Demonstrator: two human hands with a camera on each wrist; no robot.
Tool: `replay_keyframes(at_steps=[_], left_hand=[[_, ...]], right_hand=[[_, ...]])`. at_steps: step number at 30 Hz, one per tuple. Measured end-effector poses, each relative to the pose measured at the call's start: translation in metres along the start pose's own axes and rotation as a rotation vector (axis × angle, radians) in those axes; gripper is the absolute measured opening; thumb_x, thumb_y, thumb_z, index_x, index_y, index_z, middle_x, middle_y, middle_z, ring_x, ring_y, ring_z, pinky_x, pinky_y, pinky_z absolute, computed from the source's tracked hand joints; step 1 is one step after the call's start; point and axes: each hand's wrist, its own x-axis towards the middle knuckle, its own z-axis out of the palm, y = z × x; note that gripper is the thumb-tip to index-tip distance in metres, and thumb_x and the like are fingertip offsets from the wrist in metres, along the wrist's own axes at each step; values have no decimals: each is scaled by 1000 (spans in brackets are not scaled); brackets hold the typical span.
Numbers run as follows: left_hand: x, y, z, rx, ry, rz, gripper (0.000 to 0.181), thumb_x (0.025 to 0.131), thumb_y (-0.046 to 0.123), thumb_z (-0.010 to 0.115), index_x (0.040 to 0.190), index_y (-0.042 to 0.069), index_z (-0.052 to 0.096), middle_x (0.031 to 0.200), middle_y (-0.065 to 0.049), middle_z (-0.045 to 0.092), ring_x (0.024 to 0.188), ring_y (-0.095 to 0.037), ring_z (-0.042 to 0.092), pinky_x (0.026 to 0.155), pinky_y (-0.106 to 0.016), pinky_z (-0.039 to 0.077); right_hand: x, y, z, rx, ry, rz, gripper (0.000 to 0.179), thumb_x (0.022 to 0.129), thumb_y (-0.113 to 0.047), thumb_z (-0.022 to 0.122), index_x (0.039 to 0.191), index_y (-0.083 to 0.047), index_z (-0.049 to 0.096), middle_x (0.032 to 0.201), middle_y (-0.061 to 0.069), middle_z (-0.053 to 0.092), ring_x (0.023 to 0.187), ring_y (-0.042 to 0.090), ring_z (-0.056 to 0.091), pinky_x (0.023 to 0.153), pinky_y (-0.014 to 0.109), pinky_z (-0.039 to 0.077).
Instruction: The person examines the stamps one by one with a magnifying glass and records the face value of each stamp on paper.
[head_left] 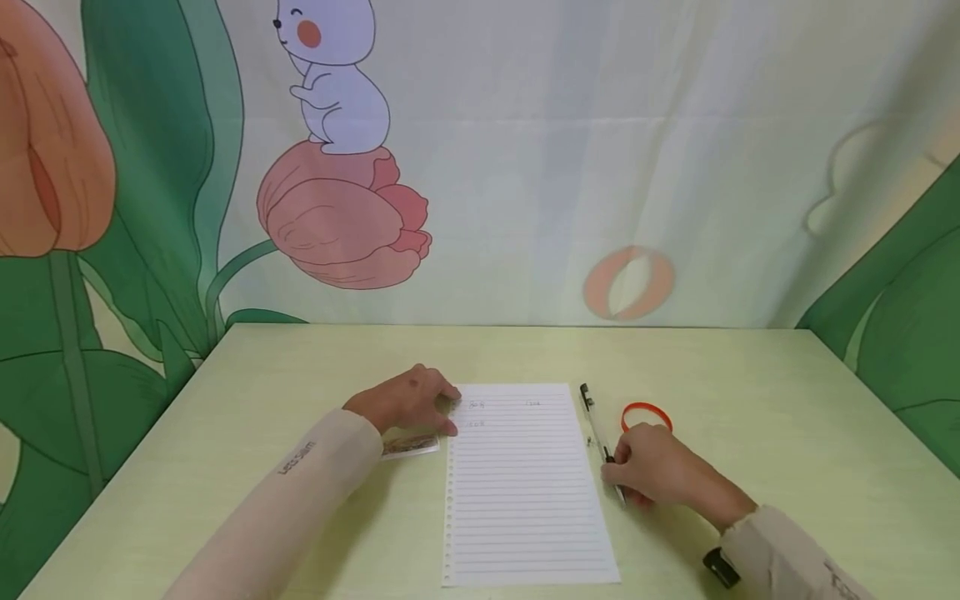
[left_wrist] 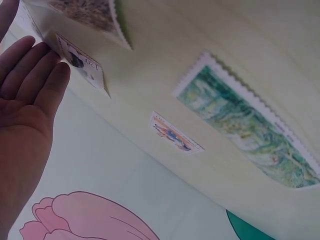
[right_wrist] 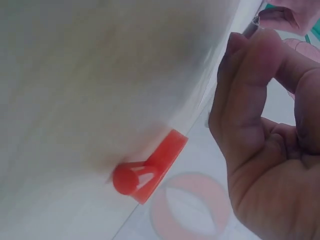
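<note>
A lined sheet of paper [head_left: 528,492] with punched holes along its left side lies on the table, with faint handwriting near the top. My left hand [head_left: 408,400] touches its upper left edge, fingers fairly straight in the left wrist view. To the right of the sheet is a clear-barrelled pen [head_left: 596,425] with black parts. My right hand [head_left: 652,467] pinches it near its lower end with curled fingers. Just beyond that hand is what looks like a red-rimmed magnifying glass [head_left: 647,407]; its red handle end [right_wrist: 125,179] shows in the right wrist view.
By the left forearm lies a brownish stamp [head_left: 411,447]. The left wrist view shows several stamps on the table, including a large green one [left_wrist: 245,125], a small orange-and-blue one [left_wrist: 172,134] and one marked 120 [left_wrist: 82,65]. A printed curtain [head_left: 510,167] hangs behind the table.
</note>
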Motion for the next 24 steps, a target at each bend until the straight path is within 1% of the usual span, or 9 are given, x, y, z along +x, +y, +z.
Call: replay_keyframes(at_steps=[4,9,11,15,17,20,22,24], left_hand=[[-1,-1,-1,-2,4,8,54,84,30,82,133,13,66,138,-3,60,128,-24,49,107,-40,40],[0,0,-1,-4,7,-1,53,83,30,84,131,14,68,136,-2,61,124,-22,49,106,-39,41],[1,0,-1,-4,11,-4,53,82,30,84,130,14,69,135,-2,62,123,-22,48,105,-38,41],[0,1,-1,-4,13,-21,53,81,31,85,130,15,69,133,-2,62,121,-21,48,104,-38,42],[-1,1,-1,-1,9,-32,53,81,31,85,130,16,69,131,-1,61,119,-20,48,103,-38,42],[-1,2,-2,8,6,-37,53,81,32,85,130,17,69,129,-1,62,116,-19,48,101,-37,43],[-1,3,-2,10,6,-36,53,81,32,85,129,17,70,128,0,62,115,-18,48,101,-36,43],[-1,3,-3,12,6,-34,52,81,32,85,129,17,70,127,0,62,114,-18,48,100,-36,44]], right_hand=[[5,-1,-3,61,0,-27,29,91,-12,68,64,-7,59,49,-1,58,46,13,57,50,27,42],[12,-3,-5,182,9,-56,22,92,-11,68,72,-4,61,56,1,62,49,16,62,53,29,52],[16,-5,-5,229,17,-53,18,91,-10,67,75,-3,61,58,2,64,51,16,64,55,30,55],[25,-9,-4,333,26,-17,10,89,-7,65,85,2,62,66,5,66,57,17,66,60,32,58],[29,-11,-4,389,23,-9,12,87,-6,65,92,5,61,70,6,68,60,18,67,62,33,59],[34,-13,-2,470,8,-14,19,86,-4,66,99,8,57,75,9,68,64,19,68,64,35,60],[36,-15,-2,512,-2,-24,20,87,-4,66,99,8,56,76,9,68,65,19,68,66,35,60],[39,-17,-1,548,-4,-34,17,89,-4,67,95,6,54,75,10,68,64,19,68,67,35,60]])
